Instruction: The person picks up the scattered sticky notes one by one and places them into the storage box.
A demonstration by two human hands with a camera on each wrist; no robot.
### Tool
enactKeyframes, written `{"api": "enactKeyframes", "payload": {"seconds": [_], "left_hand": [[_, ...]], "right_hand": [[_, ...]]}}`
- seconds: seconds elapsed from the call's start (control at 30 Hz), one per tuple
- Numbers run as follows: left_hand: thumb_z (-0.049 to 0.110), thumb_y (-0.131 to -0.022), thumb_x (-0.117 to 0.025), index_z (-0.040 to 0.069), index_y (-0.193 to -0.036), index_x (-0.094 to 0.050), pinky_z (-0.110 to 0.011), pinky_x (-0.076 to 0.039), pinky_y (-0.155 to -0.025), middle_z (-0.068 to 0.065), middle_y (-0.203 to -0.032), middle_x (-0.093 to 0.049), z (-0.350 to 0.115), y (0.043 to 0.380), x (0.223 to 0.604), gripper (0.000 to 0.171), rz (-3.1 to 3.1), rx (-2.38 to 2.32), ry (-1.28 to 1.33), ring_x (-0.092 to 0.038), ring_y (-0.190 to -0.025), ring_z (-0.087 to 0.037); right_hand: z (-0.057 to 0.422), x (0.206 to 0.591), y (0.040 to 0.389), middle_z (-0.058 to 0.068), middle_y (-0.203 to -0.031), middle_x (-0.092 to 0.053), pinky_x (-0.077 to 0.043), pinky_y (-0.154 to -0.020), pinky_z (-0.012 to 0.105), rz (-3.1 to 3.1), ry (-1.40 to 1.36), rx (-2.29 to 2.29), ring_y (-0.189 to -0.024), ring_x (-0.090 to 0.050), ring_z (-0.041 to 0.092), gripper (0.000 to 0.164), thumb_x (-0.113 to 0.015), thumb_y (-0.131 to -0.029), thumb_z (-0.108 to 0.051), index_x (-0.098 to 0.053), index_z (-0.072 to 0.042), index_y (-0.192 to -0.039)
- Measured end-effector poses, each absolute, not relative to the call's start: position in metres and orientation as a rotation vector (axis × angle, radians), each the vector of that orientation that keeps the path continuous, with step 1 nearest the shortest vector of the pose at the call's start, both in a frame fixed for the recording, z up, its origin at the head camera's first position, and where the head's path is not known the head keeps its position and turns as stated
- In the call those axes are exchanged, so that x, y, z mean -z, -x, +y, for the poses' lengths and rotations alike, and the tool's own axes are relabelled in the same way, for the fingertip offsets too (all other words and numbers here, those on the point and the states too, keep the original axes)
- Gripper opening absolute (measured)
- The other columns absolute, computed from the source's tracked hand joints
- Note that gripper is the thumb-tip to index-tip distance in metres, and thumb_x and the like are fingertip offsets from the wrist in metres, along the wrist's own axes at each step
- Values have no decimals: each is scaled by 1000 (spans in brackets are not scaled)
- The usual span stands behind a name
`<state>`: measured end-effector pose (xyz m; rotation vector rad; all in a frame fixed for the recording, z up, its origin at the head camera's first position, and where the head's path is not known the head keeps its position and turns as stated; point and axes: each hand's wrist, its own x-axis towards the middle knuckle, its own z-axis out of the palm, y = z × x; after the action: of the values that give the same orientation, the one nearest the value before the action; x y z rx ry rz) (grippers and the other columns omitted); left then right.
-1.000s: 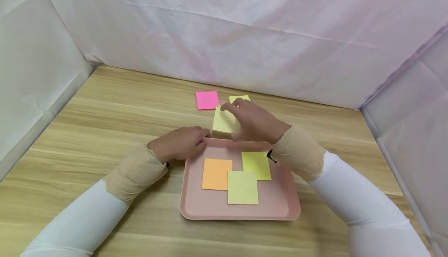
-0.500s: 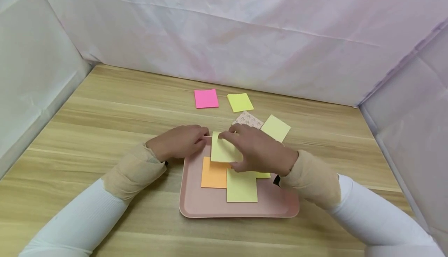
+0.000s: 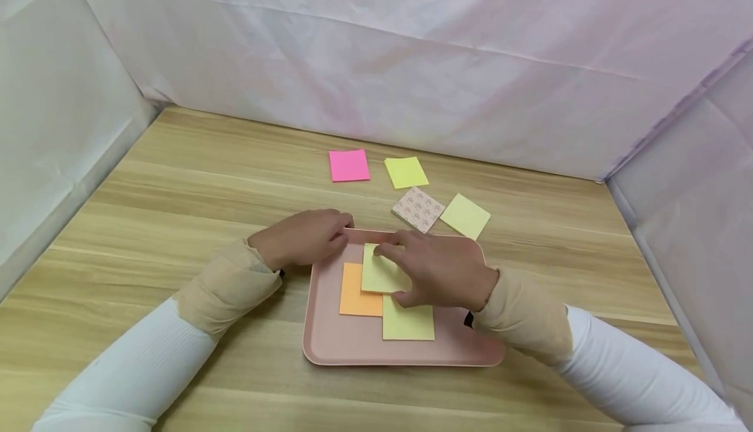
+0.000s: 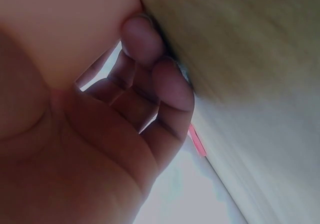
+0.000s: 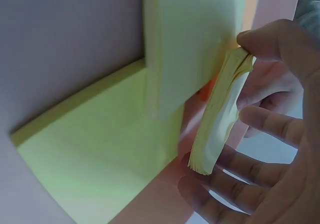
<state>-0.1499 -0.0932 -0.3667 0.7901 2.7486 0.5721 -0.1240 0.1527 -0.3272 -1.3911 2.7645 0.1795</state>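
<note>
The right hand (image 3: 438,268) pinches a pale yellow sticky-note pad (image 3: 381,273) between thumb and fingers, the gap between them only as wide as the pad. The right wrist view shows the pad's layered edge, its sheets a little splayed at one end. The left hand (image 3: 302,239) curls its fingers on the far left corner of a pink tray (image 3: 341,344), to the left of the held pad.

The held pad is over the tray, in front of the right palm's left side. Below it and to the left, an orange pad (image 3: 355,298) lies in the tray, partly covered from the head camera; whether the two touch cannot be told. Nearer the person than the pinch lies a second pale pad (image 3: 412,326), and under the right hand a brighter yellow pad (image 5: 100,149), visible from the right wrist.

Beyond the right hand, past the tray's far rim, a patterned pad (image 3: 418,209) lies on the wooden table (image 3: 176,177), with a light yellow pad (image 3: 465,216) just beside its right corner. Farther from the grip are a pink pad (image 3: 350,165) and a bright yellow pad (image 3: 406,172), side by side.
</note>
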Motion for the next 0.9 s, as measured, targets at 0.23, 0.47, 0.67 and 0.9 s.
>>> {"api": "enactKeyframes", "payload": {"seconds": [0.23,0.47,0.67,0.9], "left_hand": [[16,-93,-43,15,-97,-59,-33,-46,-69,-1,-84,-57,-93,149,367,16,2757,-558,-803,-51,-74,-15],[16,-93,-43,15,-97,-59,-33,-46,-69,-1,-84,-57,-93,149,368,16,2759,-574,-802,-51,-73,-15],[15,-93,-43,15,-98,-59,-33,-46,-69,-1,-84,-57,-91,149,366,17,2753,-573,-788,-52,-73,-15],[16,-93,-43,14,-100,-59,-33,-46,-69,-1,-85,-57,-92,148,364,17,2755,-555,-788,-52,-74,-15]], "right_hand": [[154,336,128,2,-118,-57,-50,-73,27,2664,1497,8,-95,-52,10,58,-71,-70,-39,-54,-18,-122],[157,339,131,-3,-127,-55,-50,-75,28,2652,1504,53,-96,-53,9,52,-71,-70,-39,-57,-18,-116],[161,341,132,-3,-131,-53,-51,-70,29,2622,1573,93,-86,-55,11,48,-73,-73,-42,-59,-15,-110],[162,330,129,-6,-122,-58,-50,-63,25,2660,1493,-34,-95,-55,7,52,-69,-74,-54,-60,-23,-115]]}}
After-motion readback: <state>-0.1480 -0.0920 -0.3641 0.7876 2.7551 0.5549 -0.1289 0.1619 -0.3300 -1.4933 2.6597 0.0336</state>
